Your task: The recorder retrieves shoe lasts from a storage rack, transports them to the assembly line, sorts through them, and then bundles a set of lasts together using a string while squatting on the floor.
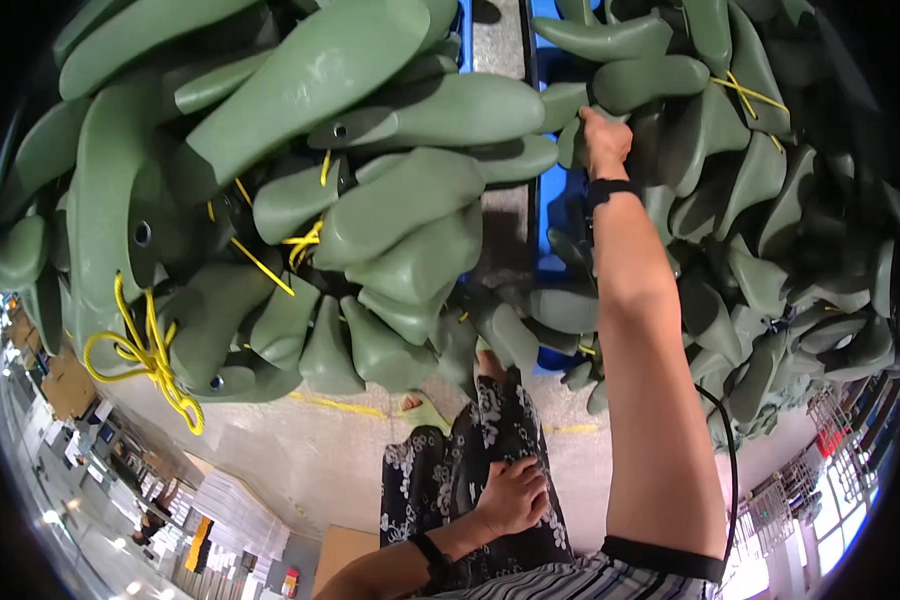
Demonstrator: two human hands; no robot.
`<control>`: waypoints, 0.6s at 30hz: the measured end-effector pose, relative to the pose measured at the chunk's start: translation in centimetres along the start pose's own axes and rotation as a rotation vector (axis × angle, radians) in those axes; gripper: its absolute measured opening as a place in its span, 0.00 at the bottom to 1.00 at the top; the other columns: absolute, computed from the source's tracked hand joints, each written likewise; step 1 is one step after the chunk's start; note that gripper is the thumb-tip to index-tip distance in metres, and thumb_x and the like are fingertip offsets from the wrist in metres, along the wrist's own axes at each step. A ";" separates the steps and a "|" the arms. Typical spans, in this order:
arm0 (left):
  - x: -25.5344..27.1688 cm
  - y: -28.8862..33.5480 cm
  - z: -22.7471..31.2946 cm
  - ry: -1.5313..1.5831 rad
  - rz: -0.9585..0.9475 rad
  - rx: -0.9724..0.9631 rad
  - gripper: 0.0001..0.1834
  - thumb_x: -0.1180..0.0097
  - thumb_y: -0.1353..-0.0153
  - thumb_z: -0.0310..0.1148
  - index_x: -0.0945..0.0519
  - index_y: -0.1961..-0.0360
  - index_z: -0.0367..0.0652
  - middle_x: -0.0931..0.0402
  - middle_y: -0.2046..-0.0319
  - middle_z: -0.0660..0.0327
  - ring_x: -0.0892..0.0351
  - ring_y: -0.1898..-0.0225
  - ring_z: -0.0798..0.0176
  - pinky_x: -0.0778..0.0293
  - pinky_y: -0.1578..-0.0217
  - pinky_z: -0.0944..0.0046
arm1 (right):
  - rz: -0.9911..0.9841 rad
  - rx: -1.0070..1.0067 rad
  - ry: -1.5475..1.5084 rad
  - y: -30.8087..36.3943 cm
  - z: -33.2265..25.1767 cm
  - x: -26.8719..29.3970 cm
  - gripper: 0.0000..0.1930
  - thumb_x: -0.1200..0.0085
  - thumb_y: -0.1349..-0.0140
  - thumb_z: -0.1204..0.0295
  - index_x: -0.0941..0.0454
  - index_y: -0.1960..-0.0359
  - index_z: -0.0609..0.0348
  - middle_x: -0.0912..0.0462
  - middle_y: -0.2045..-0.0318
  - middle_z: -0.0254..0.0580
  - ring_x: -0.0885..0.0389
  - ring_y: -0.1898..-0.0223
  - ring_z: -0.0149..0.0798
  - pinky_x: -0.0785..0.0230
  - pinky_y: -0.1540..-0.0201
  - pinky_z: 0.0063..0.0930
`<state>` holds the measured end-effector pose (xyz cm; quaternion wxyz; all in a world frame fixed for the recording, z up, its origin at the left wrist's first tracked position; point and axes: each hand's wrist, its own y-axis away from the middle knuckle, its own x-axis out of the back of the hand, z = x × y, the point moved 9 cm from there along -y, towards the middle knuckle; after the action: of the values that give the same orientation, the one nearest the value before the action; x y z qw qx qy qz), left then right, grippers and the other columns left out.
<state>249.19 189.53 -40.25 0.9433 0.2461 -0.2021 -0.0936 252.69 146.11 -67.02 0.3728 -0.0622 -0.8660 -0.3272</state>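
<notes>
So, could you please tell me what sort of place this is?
Probably a shoe factory floor: heaps of green shoe lasts tied with yellow cord, blue bins, and the right hand reaching into one heap.

The shoe lasts heaped from nine to three o'clock are dull green, tied with bright yellow cords. Blue crate walls show at twelve o'clock. At six o'clock, the trousers are black with white flowers, beside a grey-and-white striped shirt hem and black wristbands.
</notes>
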 end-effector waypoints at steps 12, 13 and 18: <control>-1.3 1.7 -0.1 -0.073 -0.026 -0.036 0.08 0.48 0.50 0.38 0.23 0.74 0.45 0.23 0.69 0.64 0.29 0.50 0.62 0.42 0.55 0.54 | -0.164 -0.009 -0.215 1.0 1.5 1.9 0.30 0.33 0.60 0.64 0.25 0.57 0.75 0.21 0.58 0.50 0.23 0.60 0.42 0.31 0.55 0.33; -1.4 1.9 0.0 -0.072 -0.027 -0.043 0.08 0.48 0.50 0.38 0.24 0.74 0.45 0.23 0.68 0.64 0.29 0.50 0.62 0.42 0.55 0.54 | -0.125 0.014 -0.167 0.7 1.6 2.2 0.32 0.33 0.59 0.62 0.26 0.55 0.74 0.22 0.57 0.50 0.23 0.58 0.42 0.32 0.54 0.34; -1.6 2.3 0.2 -0.056 -0.035 -0.064 0.08 0.48 0.51 0.38 0.24 0.74 0.45 0.24 0.68 0.64 0.29 0.50 0.62 0.42 0.56 0.55 | -0.185 -0.022 -0.269 -0.8 1.8 3.4 0.36 0.34 0.52 0.55 0.30 0.48 0.70 0.23 0.52 0.51 0.24 0.51 0.45 0.32 0.50 0.36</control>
<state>247.84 191.85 -39.51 0.9429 0.2164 -0.2212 -0.1233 248.92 146.14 -66.00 0.2213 -0.0296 -0.9066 -0.3581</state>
